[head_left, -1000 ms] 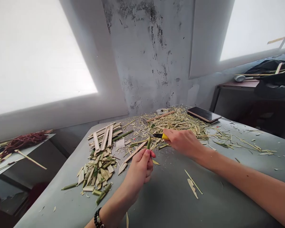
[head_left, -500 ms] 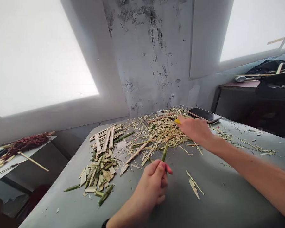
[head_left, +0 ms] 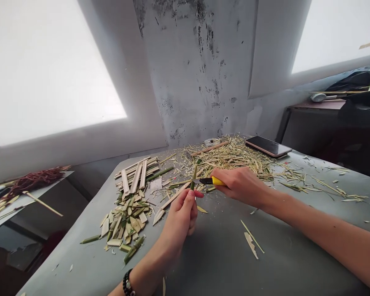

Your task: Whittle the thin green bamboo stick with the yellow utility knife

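Observation:
My left hand (head_left: 180, 218) pinches the lower end of a thin green bamboo stick (head_left: 193, 179), which points up and away from me. My right hand (head_left: 239, 185) grips a yellow-handled knife (head_left: 210, 181), its blade laid against the stick just above my left fingers. Both hands hover over a grey table (head_left: 222, 255) near its middle. A pile of short cut bamboo pieces (head_left: 128, 220) lies left of my left hand. Fine bamboo shavings (head_left: 234, 158) cover the far part of the table behind my right hand.
Flat pale bamboo strips (head_left: 137, 174) lie at the far left of the table. A dark phone (head_left: 268, 146) rests at the far right corner. Two slivers (head_left: 249, 240) lie near the front. A side table with reddish cords (head_left: 31, 183) stands left; a cluttered desk (head_left: 336, 102) stands right.
My right hand swept out toward the phone with the knife, then came back, so the blade is on the stick again. My left hand dipped toward me with the stick and rose back.

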Action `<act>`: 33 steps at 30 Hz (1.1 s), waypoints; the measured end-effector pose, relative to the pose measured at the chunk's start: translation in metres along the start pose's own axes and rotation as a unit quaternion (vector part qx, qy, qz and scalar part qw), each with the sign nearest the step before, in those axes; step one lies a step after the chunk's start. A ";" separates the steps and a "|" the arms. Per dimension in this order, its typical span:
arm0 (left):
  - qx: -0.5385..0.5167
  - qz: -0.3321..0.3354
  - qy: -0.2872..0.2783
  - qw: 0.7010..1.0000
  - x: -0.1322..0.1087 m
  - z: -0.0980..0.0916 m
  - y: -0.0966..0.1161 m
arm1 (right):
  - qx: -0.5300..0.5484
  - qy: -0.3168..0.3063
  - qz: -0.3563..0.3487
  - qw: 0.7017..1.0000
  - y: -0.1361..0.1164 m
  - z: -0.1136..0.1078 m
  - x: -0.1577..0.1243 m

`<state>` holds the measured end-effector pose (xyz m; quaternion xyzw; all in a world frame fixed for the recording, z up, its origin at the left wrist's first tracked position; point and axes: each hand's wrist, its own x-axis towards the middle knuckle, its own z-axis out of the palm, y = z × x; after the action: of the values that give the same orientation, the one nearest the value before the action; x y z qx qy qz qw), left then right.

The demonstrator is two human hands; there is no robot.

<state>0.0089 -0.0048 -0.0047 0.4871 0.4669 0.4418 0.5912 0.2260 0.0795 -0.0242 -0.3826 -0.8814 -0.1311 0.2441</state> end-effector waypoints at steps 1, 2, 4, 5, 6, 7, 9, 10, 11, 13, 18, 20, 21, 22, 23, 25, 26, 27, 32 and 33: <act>0.005 0.003 -0.002 1.000 0.001 0.001 -0.001 | 0.001 -0.008 -0.006 1.000 -0.001 0.000 0.000; 0.010 0.006 -0.004 1.000 0.001 0.001 -0.001 | 0.002 -0.015 -0.013 1.000 -0.002 0.000 0.000; 0.021 0.006 -0.008 1.000 0.002 0.001 -0.002 | -0.005 -0.029 -0.020 0.999 -0.004 0.000 -0.001; 0.024 0.004 -0.010 1.000 0.002 0.001 -0.002 | -0.013 -0.036 -0.019 0.999 -0.006 0.001 -0.001; 0.025 0.000 -0.010 1.000 0.002 0.000 -0.002 | -0.023 -0.043 -0.014 0.999 -0.008 0.002 0.000; 0.025 -0.004 -0.008 1.000 0.002 0.000 -0.002 | -0.034 -0.050 -0.008 0.998 -0.010 0.004 0.001; 0.017 -0.014 -0.001 1.000 0.001 0.000 -0.002 | -0.056 -0.067 0.011 0.996 -0.011 0.005 0.004; 0.013 -0.019 0.000 1.000 -0.001 0.001 -0.003 | -0.069 -0.080 0.034 0.994 -0.009 0.005 0.005; 0.011 -0.025 -0.006 1.000 -0.003 0.003 -0.004 | -0.085 -0.094 0.069 0.990 -0.004 0.003 0.007; 0.016 -0.037 -0.042 0.998 -0.007 0.010 -0.007 | -0.130 -0.118 0.169 0.970 0.013 -0.002 0.009; 0.025 -0.015 -0.089 0.996 -0.015 0.023 -0.009 | -0.182 -0.059 0.310 0.932 0.056 -0.021 0.003; 0.012 -0.003 -0.060 0.998 -0.013 0.019 -0.005 | -0.159 -0.010 0.279 0.947 0.054 -0.024 0.001; 0.003 0.001 -0.044 0.999 -0.012 0.016 -0.003 | -0.140 0.013 0.245 0.959 0.048 -0.024 0.000; -0.003 0.005 -0.029 1.000 -0.010 0.012 -0.001 | -0.115 0.035 0.200 0.973 0.039 -0.023 0.000; -0.008 0.008 -0.016 1.000 -0.008 0.008 0.001 | -0.087 0.048 0.150 0.984 0.030 -0.021 0.001; -0.010 0.014 -0.002 1.000 -0.006 0.003 0.004 | -0.042 0.047 0.068 0.996 0.012 -0.016 0.001; -0.010 0.017 0.002 1.000 -0.005 0.002 0.004 | -0.026 0.038 0.039 0.998 0.004 -0.013 0.001; -0.011 0.018 0.004 1.000 -0.005 0.001 0.004 | -0.015 0.024 0.018 0.999 -0.002 -0.010 0.001; -0.006 0.014 -0.001 1.000 -0.004 0.003 0.001 | -0.007 -0.025 -0.007 1.000 -0.019 -0.001 0.000; -0.003 0.011 0.000 1.000 -0.003 0.003 0.000 | -0.014 -0.034 0.002 0.999 -0.020 0.000 0.001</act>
<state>0.0111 -0.0084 -0.0043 0.4905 0.4596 0.4499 0.5879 0.2103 0.0663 -0.0244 -0.3917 -0.8867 -0.1296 0.2088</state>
